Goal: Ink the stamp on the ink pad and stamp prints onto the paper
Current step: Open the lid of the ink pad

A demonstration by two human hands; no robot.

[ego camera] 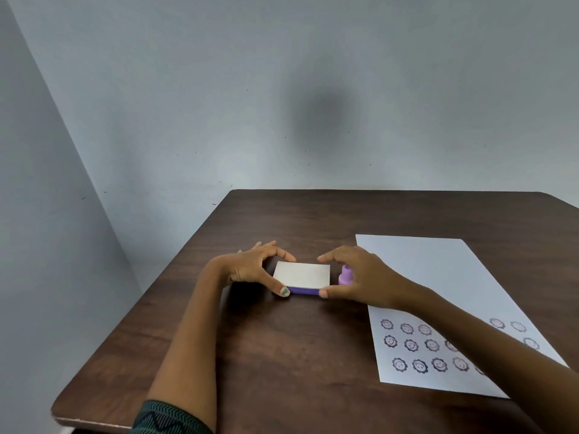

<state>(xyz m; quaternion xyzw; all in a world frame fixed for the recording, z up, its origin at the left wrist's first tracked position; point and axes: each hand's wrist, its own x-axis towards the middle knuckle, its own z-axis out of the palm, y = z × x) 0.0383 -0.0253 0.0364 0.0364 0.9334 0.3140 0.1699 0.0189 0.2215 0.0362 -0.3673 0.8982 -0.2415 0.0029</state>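
Observation:
The ink pad (302, 275) is a flat purple case with a white lid, lying closed on the dark wooden table (282, 355). My left hand (253, 267) grips its left side, thumb at the near corner and forefinger at the far one. My right hand (360, 277) grips the right side the same way. A small lilac stamp (345, 275) stands upright just right of the pad, partly behind my right hand. The white paper (438, 277) lies to the right, with rows of flower-face prints (410, 345) on its near part.
The table meets a grey wall (282, 104) at its far edge. Its left edge runs diagonally close to a side wall. My right forearm crosses over the near part of the paper.

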